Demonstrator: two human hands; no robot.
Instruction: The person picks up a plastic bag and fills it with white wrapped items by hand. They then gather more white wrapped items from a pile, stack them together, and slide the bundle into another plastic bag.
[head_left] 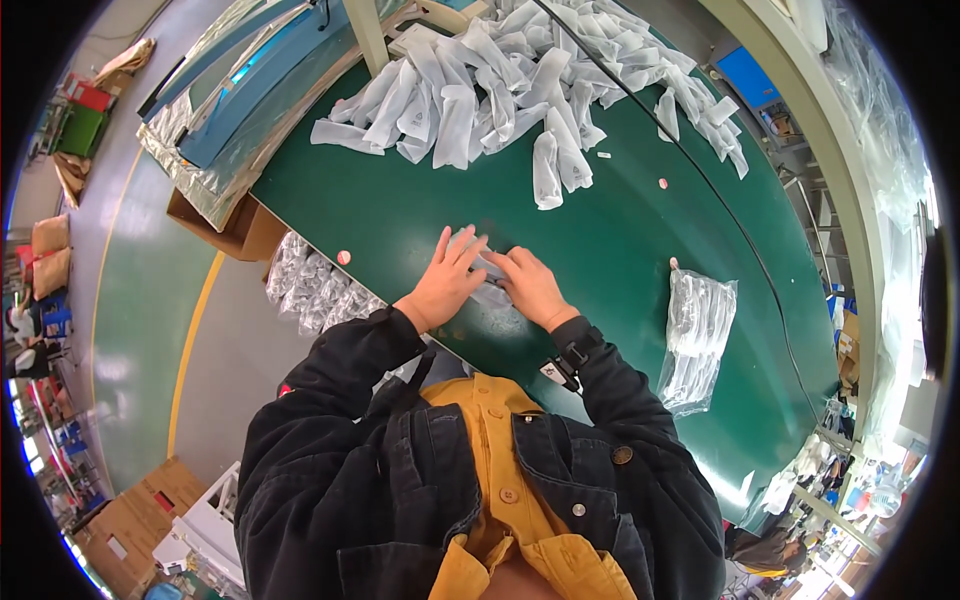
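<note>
A small translucent plastic bag (pixel 491 295) lies on the green tabletop (pixel 600 240) in front of me, largely covered by my hands. Over its left side is my left hand (pixel 443 282), fingers stretched and spread apart. From the right, my right hand (pixel 535 288) has its fingers bent and pressed together at the bag's upper part. What the bag contains is hidden. A large heap of frosted sleeve-wrapped pieces (pixel 455 115) covers the far side of the table.
A clear bag of several long pieces (pixel 697 340) lies to the right. A black cable (pixel 700 165) crosses the table. At the left edge are a cardboard box (pixel 236 228) and clear-wrapped items (pixel 318 285) below. A blue machine arm (pixel 235 95) stands far left.
</note>
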